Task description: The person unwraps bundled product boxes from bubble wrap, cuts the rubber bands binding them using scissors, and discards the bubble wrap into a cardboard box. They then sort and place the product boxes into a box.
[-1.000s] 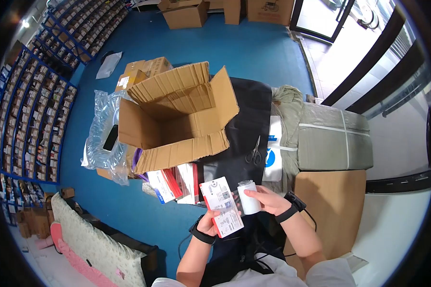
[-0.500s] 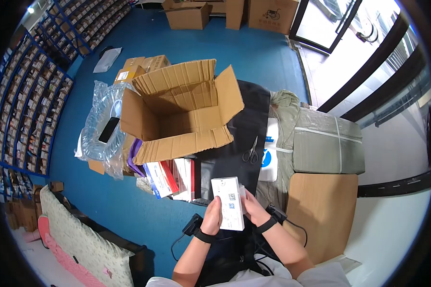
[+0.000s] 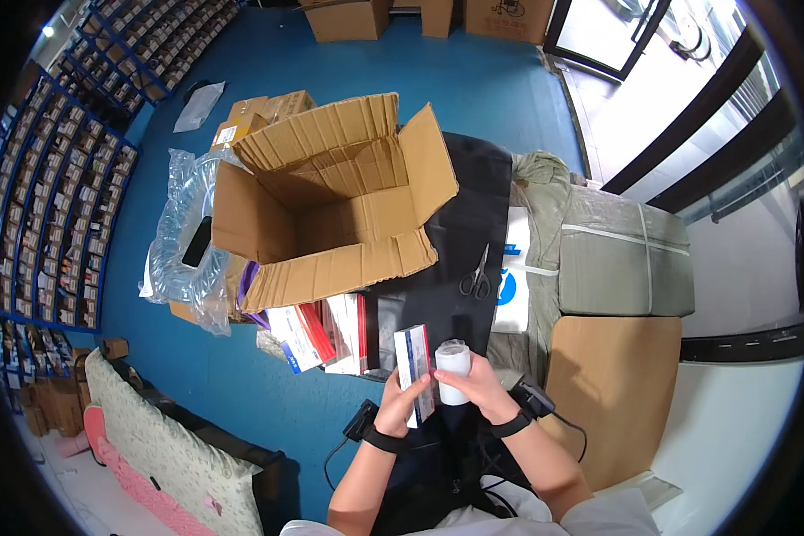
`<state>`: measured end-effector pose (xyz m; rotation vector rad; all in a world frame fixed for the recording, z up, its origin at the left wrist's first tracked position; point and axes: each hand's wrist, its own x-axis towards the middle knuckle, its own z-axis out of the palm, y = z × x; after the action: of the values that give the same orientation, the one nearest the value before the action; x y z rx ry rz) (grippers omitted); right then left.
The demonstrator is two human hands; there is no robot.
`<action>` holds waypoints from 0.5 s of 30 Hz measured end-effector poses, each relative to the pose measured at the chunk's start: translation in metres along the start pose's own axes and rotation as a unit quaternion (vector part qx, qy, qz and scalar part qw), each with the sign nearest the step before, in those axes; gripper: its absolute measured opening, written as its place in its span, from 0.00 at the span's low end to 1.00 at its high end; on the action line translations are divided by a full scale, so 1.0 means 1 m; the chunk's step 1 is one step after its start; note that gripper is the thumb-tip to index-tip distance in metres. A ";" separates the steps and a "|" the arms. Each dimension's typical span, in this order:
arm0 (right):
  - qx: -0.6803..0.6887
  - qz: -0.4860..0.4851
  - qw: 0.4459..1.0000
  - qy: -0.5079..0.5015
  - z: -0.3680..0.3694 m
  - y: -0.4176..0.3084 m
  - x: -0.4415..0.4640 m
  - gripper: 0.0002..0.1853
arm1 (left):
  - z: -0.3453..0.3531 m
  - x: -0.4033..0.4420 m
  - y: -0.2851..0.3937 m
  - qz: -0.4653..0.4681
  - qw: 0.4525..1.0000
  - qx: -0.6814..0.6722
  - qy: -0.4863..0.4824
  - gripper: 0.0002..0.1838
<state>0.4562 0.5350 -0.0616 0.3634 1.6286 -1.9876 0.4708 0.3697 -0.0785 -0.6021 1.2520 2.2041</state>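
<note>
My left hand point(image 3: 396, 406) is closed around a slim white box point(image 3: 411, 355) with a red edge and dark print, its narrow side turned up. Beside it, my right hand point(image 3: 486, 391) grips a white cylinder point(image 3: 454, 364) with a clear, shiny top; whether it is a roll or a bottle I cannot tell. The two items are close together, above the near edge of the black-covered surface point(image 3: 420, 308). Several white, red and blue boxes point(image 3: 299, 339) lie just left of my hands. Scissors point(image 3: 477, 279) rest on the black cover beyond my right hand.
An open cardboard box point(image 3: 330, 219) stands ahead. To its left are clear plastic wrap point(image 3: 174, 232) and a black phone point(image 3: 198, 241). A strapped grey-green package point(image 3: 625, 263) and a wooden board point(image 3: 607, 393) are on the right. Stocked shelves point(image 3: 54, 196) line the left.
The white box has turned from its broad face to its narrow side. My right hand has moved off it, and the white cylinder now shows plainly in that hand. The view has shifted slightly.
</note>
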 end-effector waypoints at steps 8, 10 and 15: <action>0.212 0.088 0.971 -0.065 -0.022 -0.022 -0.003 0.19 | -0.005 0.001 0.003 -0.080 0.973 -0.196 -0.097 0.24; 0.230 0.105 0.966 -0.059 -0.031 -0.018 -0.003 0.18 | -0.003 0.000 0.006 -0.073 0.959 -0.238 -0.135 0.28; 0.279 0.141 0.949 -0.046 -0.038 -0.006 -0.001 0.19 | 0.010 -0.009 0.018 -0.103 0.930 -0.299 -0.189 0.28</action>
<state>0.4489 0.5729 -0.0654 0.6586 0.8696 -2.1661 0.4651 0.3684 -0.0570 -0.4655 0.2961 2.3610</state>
